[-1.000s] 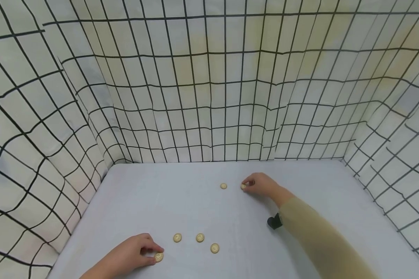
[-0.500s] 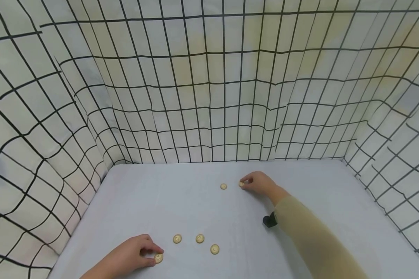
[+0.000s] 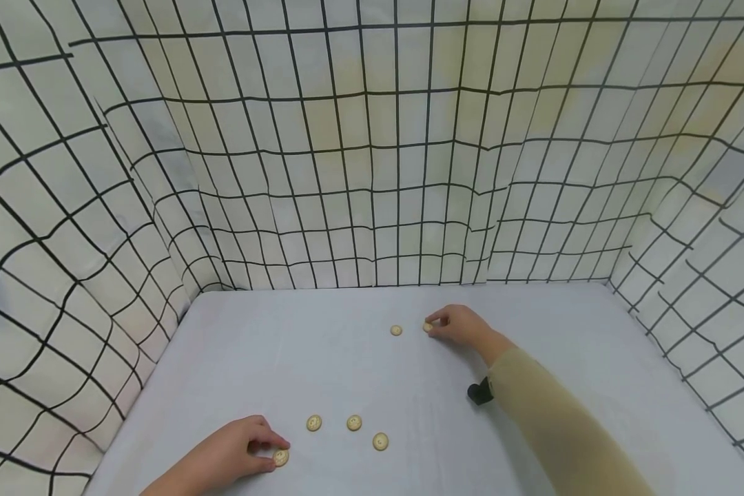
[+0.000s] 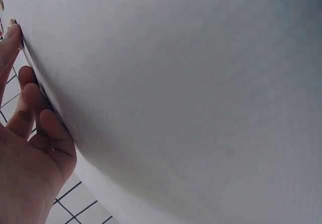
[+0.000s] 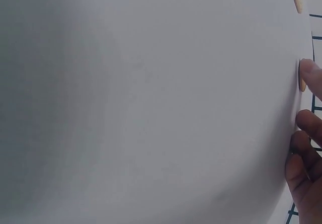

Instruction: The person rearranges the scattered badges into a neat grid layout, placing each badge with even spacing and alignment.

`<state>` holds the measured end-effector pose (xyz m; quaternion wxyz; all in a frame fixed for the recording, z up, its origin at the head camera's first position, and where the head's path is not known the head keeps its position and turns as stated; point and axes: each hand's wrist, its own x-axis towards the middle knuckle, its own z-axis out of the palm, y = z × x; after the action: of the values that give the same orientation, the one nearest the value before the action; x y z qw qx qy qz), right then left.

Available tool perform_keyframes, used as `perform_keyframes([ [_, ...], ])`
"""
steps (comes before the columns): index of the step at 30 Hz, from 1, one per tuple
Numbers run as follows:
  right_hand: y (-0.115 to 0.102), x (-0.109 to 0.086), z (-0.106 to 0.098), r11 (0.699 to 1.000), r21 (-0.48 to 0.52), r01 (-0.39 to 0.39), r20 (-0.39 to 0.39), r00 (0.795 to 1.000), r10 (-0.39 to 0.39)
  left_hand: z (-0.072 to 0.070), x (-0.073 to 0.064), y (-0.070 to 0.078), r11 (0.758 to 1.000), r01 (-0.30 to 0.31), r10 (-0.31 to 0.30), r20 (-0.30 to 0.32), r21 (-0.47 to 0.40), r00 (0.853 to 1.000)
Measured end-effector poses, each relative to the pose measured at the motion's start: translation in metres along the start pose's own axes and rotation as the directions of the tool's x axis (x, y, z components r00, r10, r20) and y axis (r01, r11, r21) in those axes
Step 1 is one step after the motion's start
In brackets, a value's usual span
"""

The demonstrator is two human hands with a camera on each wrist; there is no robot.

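At the near left of the table, the thumb and index finger of my left hand pinch a round cream button by its edge. Far across the table, my right hand holds a second button between thumb and index finger, close over the cloth. Just left of it lies another button. In the right wrist view, the right fingertips cover part of the gripped button. The left wrist view shows my left hand low against the cloth, its other fingers curled in.
Between the hands, nearer the front, lie loose buttons: one, another and a third. A white cloth covers the table. White walls with a black grid rise behind it and along both sides.
My right hand has shifted slightly left with its button, closer to the loose one, then stayed almost still. My left hand keeps its place on its button.
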<state>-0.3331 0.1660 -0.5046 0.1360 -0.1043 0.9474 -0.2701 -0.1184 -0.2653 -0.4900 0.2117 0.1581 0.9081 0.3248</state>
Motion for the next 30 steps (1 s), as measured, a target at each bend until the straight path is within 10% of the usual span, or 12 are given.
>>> perform_keyframes([
  [16, -0.006, -0.021, -0.001, 0.994, 0.027, 0.109, 0.022, 0.994, -0.110, -0.001, -0.002, 0.000, 1.000, -0.017, 0.017, -0.009, 0.015, 1.000],
  [30, -0.033, -0.051, 0.019, 0.951, 0.024, 0.308, 0.200, 0.931, -0.307, -0.001, 0.000, -0.001, 1.000, -0.020, 0.020, -0.006, 0.017, 1.000],
])
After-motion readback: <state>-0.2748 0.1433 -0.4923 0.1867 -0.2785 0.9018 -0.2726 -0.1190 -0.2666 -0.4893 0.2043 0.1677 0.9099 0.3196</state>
